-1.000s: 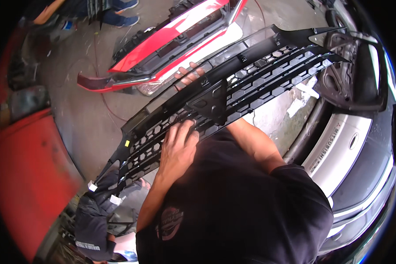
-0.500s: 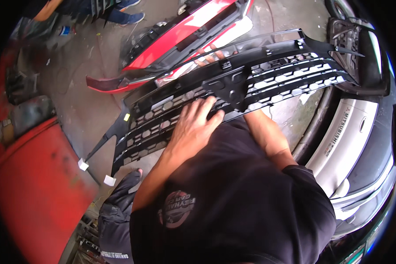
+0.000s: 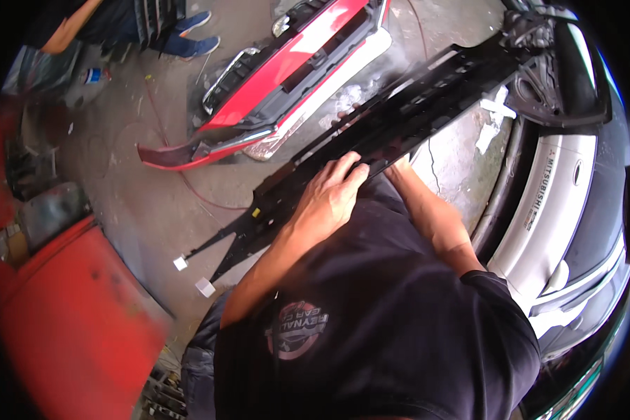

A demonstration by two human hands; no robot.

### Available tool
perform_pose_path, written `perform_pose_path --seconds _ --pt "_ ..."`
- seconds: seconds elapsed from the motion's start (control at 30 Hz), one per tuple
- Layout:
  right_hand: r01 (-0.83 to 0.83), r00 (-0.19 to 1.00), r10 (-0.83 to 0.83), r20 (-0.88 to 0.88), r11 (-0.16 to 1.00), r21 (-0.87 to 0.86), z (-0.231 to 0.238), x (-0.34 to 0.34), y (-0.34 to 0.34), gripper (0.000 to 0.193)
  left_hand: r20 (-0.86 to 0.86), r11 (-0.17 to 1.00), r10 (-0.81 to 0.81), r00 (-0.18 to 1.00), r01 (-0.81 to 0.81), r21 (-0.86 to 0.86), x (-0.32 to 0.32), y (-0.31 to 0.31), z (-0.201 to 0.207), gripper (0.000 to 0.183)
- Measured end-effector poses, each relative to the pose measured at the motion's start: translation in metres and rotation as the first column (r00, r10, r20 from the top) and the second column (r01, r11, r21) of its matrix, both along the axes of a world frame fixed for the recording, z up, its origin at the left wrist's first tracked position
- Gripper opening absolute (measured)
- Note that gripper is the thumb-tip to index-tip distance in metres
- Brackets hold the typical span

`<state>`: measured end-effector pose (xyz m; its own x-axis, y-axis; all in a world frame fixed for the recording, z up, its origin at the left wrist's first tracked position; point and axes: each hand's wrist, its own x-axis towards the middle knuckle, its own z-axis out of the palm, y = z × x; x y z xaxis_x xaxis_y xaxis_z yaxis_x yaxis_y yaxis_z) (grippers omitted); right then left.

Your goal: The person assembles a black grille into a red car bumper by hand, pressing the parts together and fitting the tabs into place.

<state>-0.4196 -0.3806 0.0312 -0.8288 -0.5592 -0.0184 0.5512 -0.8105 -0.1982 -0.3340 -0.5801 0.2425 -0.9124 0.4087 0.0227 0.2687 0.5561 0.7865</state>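
Black grille panel (image 3: 427,105) is held up slantwise in front of the person's body, tilted nearly edge-on. The left hand (image 3: 334,185) grasps its near edge with bent fingers; the right hand (image 3: 346,117) seems to grasp it from beneath, fingers showing at the far edge, palm hidden. The step in hand looks like steadying the tilted panel; the next move would call for a firm two-handed hold, clear of the red bumper (image 3: 259,89) on the far side and the pale bumper (image 3: 556,210) at right.
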Motion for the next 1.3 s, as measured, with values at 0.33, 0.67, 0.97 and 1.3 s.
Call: perform_pose_path --seconds 0.33,0.67,0.97,1.3 --pt "0.068 0.937 -0.034 0.348 0.994 -0.087 -0.053 -0.01 -0.014 0.064 0.145 0.995 -0.019 0.989 0.033 -0.094 -0.031 0.014 -0.06 0.049" --pt "0.061 0.877 -0.035 0.479 0.997 -0.04 -0.075 -0.043 0.008 0.072 0.217 0.979 0.202 0.955 -0.2 -0.031 -0.115 0.039 -0.087 0.029" --pt "0.034 0.944 -0.086 0.318 0.986 0.166 -0.149 -0.05 0.023 0.069 0.237 0.927 0.119 0.964 -0.022 -0.375 -0.169 0.097 -0.163 0.044" --pt "0.249 0.746 -0.127 0.653 0.964 -0.097 -0.214 -0.034 -0.002 0.052 0.41 0.931 0.051 0.911 0.106 -0.35 -0.127 0.1 -0.098 0.072"
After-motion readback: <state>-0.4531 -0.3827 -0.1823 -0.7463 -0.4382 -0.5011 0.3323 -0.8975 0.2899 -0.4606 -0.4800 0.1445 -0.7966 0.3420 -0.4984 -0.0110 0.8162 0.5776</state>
